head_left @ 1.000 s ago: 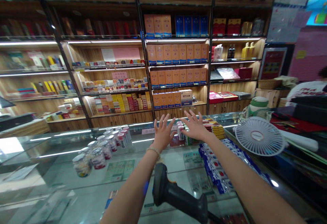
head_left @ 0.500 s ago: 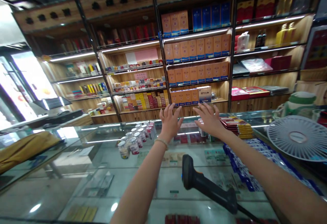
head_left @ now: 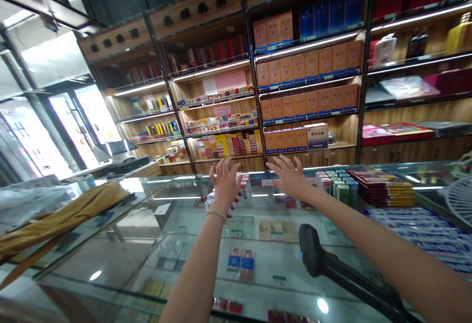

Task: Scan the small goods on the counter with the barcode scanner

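Both arms reach forward over the glass counter (head_left: 177, 249). My left hand (head_left: 224, 188) is open, fingers spread, with a band on its wrist. It holds nothing and covers much of a group of small pink-and-white cans (head_left: 245, 184). My right hand (head_left: 289, 178) is also open and empty, its fingers stretched toward the left. Right of it stand several small green, blue and pink cans (head_left: 342, 192). Closer to me, between my forearms, a black handheld barcode scanner (head_left: 311, 251) points up and left, its cord end partly under my right forearm.
Flat red-and-gold packs (head_left: 387, 190) and blue-and-white packs (head_left: 416, 229) lie on the right, near a white fan (head_left: 460, 195). A mustard cloth (head_left: 73, 215) drapes over the left counter. Orange boxes (head_left: 309, 106) fill the back shelves. Cigarette-like packs (head_left: 240, 261) lie beneath the glass.
The view has swung left, so shelves and counter goods sit farther right. My hands are farther left over the counter; the left now hides most of the pink-and-white cans. Both stay open.
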{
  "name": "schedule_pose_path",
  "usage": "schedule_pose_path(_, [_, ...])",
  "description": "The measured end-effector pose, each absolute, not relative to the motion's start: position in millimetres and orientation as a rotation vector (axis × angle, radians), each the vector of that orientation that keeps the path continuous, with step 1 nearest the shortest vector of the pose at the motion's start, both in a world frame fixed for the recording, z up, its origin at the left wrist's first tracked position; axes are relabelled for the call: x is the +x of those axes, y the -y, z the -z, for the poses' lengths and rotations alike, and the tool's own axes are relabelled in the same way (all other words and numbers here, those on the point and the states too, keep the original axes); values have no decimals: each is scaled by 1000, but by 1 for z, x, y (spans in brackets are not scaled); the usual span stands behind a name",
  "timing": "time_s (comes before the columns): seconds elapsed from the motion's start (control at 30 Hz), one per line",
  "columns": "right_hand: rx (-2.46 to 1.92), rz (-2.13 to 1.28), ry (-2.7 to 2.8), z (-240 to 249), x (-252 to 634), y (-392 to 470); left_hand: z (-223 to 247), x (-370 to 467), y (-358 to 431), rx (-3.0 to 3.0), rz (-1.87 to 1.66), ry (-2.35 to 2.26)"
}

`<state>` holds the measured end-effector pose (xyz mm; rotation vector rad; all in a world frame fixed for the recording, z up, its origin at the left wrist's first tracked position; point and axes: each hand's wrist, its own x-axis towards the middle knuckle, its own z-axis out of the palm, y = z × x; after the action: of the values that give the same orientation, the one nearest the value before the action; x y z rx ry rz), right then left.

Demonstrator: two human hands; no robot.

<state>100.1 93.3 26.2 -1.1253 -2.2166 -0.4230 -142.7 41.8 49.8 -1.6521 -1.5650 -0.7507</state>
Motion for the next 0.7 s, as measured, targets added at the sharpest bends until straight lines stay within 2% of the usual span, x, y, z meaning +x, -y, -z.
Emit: schedule_pose_path(0.7, [-1112,257,2576,-26,-2,-105,-16,-162,-44,-1785,466,1645])
